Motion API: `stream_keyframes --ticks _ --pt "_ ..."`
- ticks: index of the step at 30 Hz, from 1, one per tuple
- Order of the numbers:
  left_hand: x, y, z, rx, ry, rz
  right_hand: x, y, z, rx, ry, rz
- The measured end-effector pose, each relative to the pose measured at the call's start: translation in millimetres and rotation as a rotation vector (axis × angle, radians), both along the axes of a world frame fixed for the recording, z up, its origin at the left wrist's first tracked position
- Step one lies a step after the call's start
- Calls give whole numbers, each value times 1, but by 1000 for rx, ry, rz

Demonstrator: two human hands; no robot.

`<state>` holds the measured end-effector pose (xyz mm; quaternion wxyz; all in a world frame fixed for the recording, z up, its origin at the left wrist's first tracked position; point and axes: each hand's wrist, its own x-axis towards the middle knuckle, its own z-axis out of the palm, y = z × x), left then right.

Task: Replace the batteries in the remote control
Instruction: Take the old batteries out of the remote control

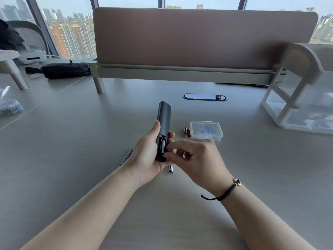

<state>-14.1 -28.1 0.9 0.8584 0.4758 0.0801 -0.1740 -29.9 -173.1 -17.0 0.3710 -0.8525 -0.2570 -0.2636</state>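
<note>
My left hand [146, 157] grips a black remote control [163, 114] back side up, its battery bay open at the near end. A pale battery [162, 145] lies in the bay. My right hand [196, 159] has its fingertips pinched at the bay's right edge, touching the battery area. Another battery [170, 168] lies on the table just below my left hand. Two black-and-gold batteries [187, 132] rest side by side beside a clear plastic box [206, 130]. A dark, thin piece, likely the battery cover [126, 156], lies on the table left of my left hand.
A grey table [90, 141] with a divider panel [198, 38] at the back. A white rack [295, 91] stands at the right. A black pouch [66, 69] and a bag of small items [9, 106] sit at the left. A cable port [205, 96] is behind the remote.
</note>
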Motion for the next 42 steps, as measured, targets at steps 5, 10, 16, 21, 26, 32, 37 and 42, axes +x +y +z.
stream_keyframes --ticks 5,10,16,21,26,32,37,42 --pt "0 -1 -2 13 22 6 1 -1 -2 -34 -28 23" --pt "-2 -1 0 -5 17 7 1 -2 -2 -25 -43 38" --pt "-2 -4 -1 -13 33 44 0 -1 -3 -66 -47 56" --pt "-3 -6 -2 -43 75 66 0 -1 1 -187 -100 61" --pt "-1 -6 -3 -34 102 67 2 1 -2 -229 -145 34" --pt "1 -4 -5 -13 114 43 -2 5 -3 -277 -178 31" --pt "1 -4 -3 29 89 19 -2 9 -6 -280 -162 79" --pt "2 -3 0 10 38 -6 1 9 -6 -242 -126 112"
